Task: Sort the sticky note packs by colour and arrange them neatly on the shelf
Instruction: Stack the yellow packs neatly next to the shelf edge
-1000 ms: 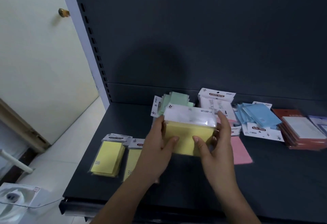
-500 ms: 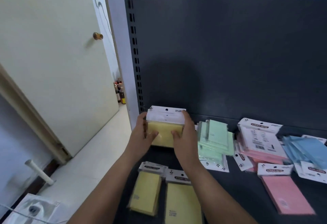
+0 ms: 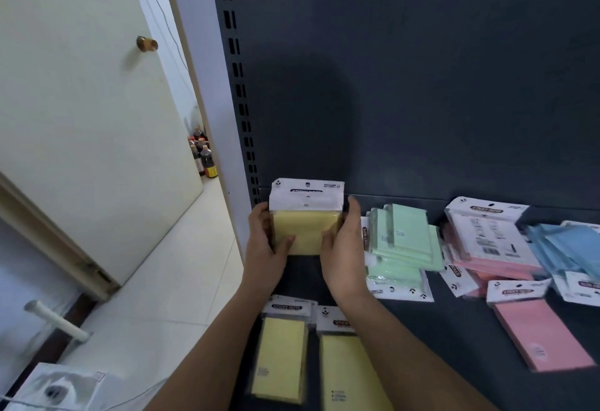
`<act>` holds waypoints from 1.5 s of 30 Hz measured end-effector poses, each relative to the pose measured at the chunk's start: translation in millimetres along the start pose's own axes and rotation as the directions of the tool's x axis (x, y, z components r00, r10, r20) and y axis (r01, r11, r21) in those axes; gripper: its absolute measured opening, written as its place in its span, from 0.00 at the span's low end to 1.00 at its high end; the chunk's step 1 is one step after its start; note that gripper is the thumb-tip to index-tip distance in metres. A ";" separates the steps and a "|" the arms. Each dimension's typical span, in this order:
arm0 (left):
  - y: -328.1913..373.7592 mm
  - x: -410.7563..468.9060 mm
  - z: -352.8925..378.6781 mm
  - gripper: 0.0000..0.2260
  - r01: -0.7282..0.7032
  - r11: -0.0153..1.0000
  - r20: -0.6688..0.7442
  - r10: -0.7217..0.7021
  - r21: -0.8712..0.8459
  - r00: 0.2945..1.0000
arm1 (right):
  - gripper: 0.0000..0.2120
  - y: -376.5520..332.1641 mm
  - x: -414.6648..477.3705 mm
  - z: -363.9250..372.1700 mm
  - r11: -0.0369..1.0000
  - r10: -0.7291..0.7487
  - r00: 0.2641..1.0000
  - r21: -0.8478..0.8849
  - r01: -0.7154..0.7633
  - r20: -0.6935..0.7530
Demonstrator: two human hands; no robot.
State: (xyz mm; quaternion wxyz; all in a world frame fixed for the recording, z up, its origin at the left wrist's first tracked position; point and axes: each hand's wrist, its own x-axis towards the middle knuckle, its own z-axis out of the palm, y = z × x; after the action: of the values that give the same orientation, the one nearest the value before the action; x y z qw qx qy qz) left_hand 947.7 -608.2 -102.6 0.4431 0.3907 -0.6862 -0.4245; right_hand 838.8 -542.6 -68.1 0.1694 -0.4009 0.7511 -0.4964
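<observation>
While both hands clasped the upright yellow bundle (image 3: 305, 232) at the far left corner of the shelf (image 3: 454, 332), the sound way to finish the step seemed to be this: squeeze the packs square from both sides, seat their lower edges flat, lean them on the back panel (image 3: 422, 102), and release only once nothing fanned out. The left hand (image 3: 263, 248) gripped the bundle's left edge with its thumb across the front; the right hand (image 3: 344, 248) gripped the right edge, fingers curled behind. Whether the bundle already touched the shelf could not be told. It showed a white header card with a dark label above pale yellow pads in glossy film, likely slippery pack against pack. Two flat yellow packs (image 3: 281, 355) lay near the front edge, apart from it, and probably belonged with it. Green packs (image 3: 402, 241) lay just to its right, then pink packs (image 3: 496, 248) and blue packs (image 3: 565, 245), loosely heaped.
</observation>
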 end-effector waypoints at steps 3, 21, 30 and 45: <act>1.7 1.4 0.9 0.28 0.018 0.999 -0.019 -0.018 0.028 1.000 | 0.32 2.3 2.9 0.3 1.000 0.022 1.000 -0.019 -0.022 0.009; 57.4 -33.7 -30.0 0.14 0.286 0.955 -0.157 -0.273 0.073 0.949 | 0.36 -25.1 -34.8 -45.5 0.999 0.052 0.941 -0.024 -0.046 0.335; 107.9 -143.0 -12.6 0.07 0.233 0.938 0.171 -0.281 0.257 0.944 | 0.10 -0.5 -94.9 -116.1 0.908 0.042 0.952 -0.409 0.091 0.304; 120.4 -185.4 27.5 0.20 0.572 0.768 0.197 -0.537 -0.289 0.820 | 0.15 35.3 -140.0 -108.5 0.947 0.217 0.926 -0.296 -0.124 0.308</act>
State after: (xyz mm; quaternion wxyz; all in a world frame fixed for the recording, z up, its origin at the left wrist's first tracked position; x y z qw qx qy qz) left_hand 958.6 -392.3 -48.8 0.3219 0.4723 -0.4792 -0.6661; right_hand 839.7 -362.0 -70.6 0.2813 -0.4317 0.8042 -0.2961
